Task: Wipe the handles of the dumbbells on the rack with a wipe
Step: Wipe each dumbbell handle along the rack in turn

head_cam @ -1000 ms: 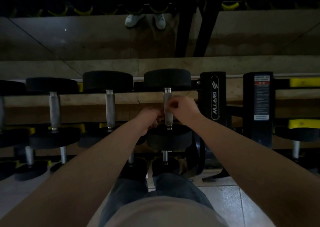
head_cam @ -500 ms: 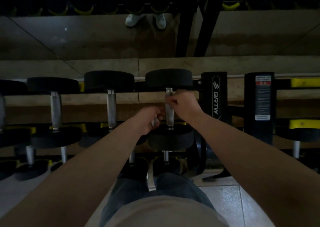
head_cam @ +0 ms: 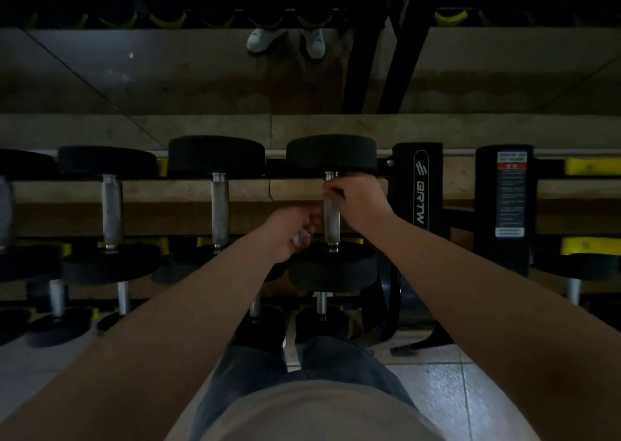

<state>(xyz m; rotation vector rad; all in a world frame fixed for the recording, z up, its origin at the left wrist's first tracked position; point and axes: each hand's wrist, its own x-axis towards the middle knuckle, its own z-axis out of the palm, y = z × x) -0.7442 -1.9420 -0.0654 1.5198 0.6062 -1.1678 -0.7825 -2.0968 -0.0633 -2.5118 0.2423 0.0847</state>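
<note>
Right hand (head_cam: 358, 202) pinches a wipe (head_cam: 331, 202) on the rightmost handle (head_cam: 331, 225), left hand (head_cam: 290, 235) clutches a crumpled wad (head_cam: 300, 238); handles to the left seemingly remain

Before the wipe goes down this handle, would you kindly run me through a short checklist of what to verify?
1. Right hand on the upper end of the knurled silver handle of the rightmost top-row dumbbell: ok.
2. White wipe in reach: ok, a bunched white piece shows in the left hand.
3. Wipe actually between the right fingers and the metal: cannot tell, too dark.
4. Lower handle free to wipe: ok, bare down to the black near weight disc.
5. Dumbbell seated on the black rack: ok, it lies level across both rails.
</note>
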